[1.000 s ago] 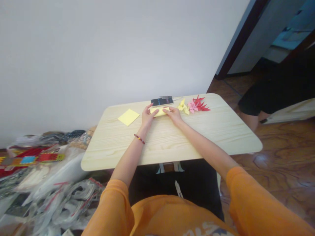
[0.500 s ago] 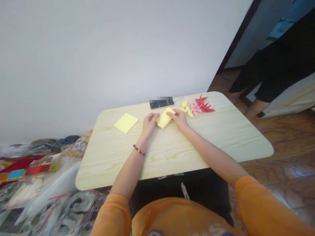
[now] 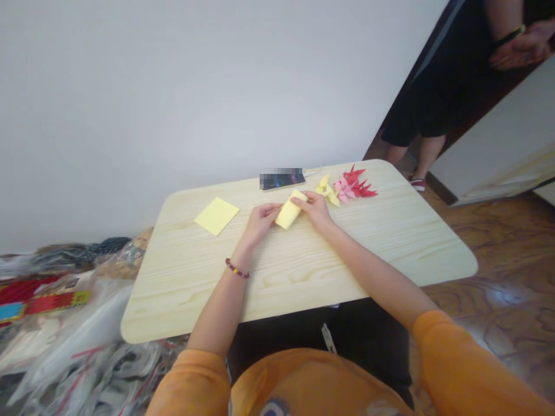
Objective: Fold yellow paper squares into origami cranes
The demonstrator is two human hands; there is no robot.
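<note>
A folded yellow paper (image 3: 288,212) is held just above the light wooden table (image 3: 381,242), near its far middle. My left hand (image 3: 259,221) pinches the paper's near left end, and my right hand (image 3: 316,209) pinches its far right end. A flat yellow paper square (image 3: 216,215) lies on the table to the left of my hands. Folded paper figures sit to the right of them: yellow (image 3: 326,189), pink (image 3: 343,189) and red (image 3: 359,182). A dark phone (image 3: 282,178) lies just beyond the held paper.
A white wall runs behind the table. Plastic bags and colourful packets (image 3: 52,323) are piled on the floor at the left. Another person in black clothes (image 3: 437,86) stands in the doorway at the upper right. Brown patterned flooring (image 3: 507,289) lies to the right.
The yellow paper lay flat and lengthwise under both hands; now it is lifted and turned on a slant. The other person has come closer in the doorway.
</note>
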